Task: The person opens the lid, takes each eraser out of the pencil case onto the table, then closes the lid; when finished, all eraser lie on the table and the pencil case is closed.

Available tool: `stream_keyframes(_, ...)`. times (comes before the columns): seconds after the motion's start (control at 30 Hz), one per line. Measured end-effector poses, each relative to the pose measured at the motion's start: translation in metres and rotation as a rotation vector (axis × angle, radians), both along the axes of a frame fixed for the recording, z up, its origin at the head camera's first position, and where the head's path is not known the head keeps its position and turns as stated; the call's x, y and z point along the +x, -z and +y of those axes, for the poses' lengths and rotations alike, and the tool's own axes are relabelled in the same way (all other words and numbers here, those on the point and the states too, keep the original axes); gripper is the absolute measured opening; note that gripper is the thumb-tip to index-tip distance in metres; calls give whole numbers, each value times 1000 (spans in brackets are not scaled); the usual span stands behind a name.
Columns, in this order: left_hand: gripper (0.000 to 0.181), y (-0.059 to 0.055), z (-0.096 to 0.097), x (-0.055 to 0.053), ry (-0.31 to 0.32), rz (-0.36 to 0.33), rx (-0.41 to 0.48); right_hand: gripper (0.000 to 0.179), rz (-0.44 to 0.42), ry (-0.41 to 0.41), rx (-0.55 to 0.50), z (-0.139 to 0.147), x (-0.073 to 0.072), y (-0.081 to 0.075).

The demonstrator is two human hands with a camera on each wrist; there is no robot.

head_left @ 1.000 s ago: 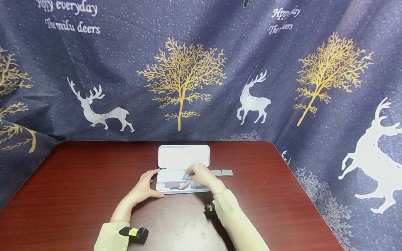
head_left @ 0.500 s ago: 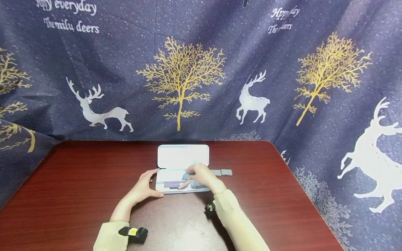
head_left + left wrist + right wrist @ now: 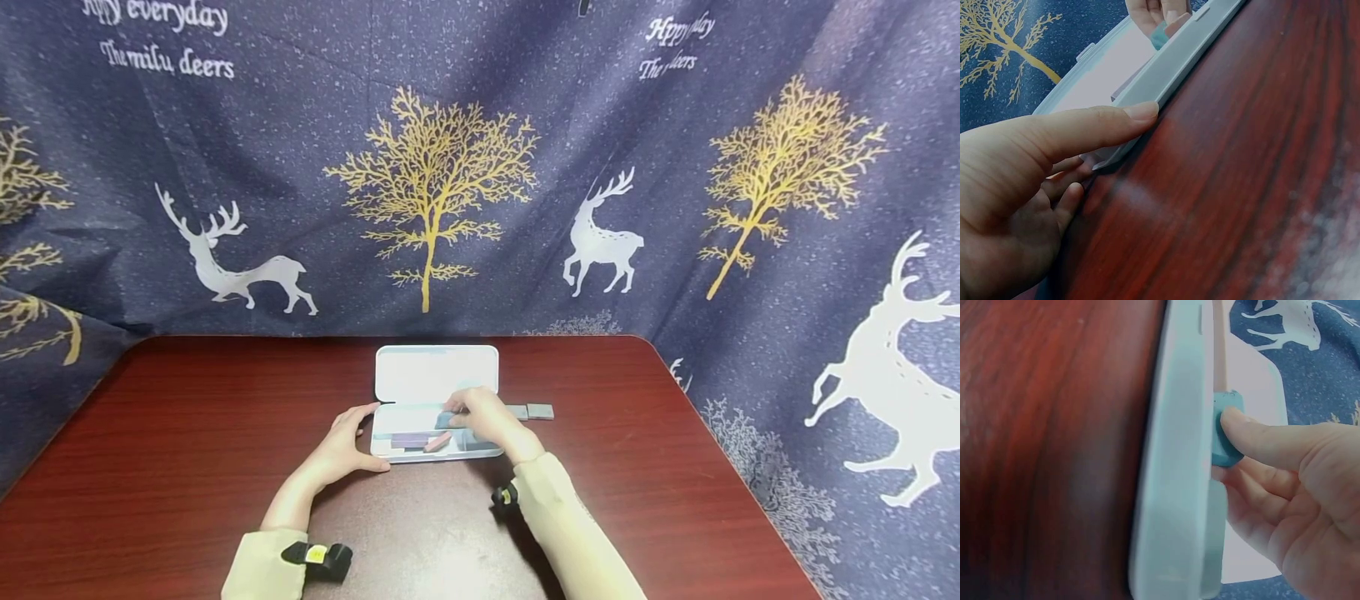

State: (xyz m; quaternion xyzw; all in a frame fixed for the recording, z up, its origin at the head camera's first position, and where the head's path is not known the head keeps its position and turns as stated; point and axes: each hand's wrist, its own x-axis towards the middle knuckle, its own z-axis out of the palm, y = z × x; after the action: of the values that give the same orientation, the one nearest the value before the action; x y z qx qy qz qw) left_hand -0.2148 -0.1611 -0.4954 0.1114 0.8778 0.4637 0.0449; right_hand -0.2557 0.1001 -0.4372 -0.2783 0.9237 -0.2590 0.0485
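Observation:
An open white pencil case stands on the table with its lid tipped back. My left hand holds its left end, thumb at the front corner and fingers at the back. Over the inside of the case, my right hand pinches a small teal block that looks like an eraser, between thumb and fingers. In the case's front part lie a purple block and a pink stick-like piece. A blue-grey block sits at the right end, partly behind the right hand.
A flat grey strip in two sections lies on the table just right of the case. The reddish-brown wooden table ends at a dark blue cloth with deer and trees.
Both hands stay almost where they were. My right hand shifts very slightly right relative to the case, still pinching the teal block; the left keeps its hold.

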Motion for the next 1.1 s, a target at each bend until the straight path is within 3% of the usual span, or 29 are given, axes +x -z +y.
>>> stream_keyframes(0.4,104,0,0,0,3,-5,2,8,89,107,-51,34,-4,-4)
stream_keyframes(0.77,104,-2,2,1,5,-8,0,8,131,228,-71,99,-8,-3)
stream_keyframes(1.1,104,-1,0,1,5,-6,2,8,106,298,-98,153,-12,4)
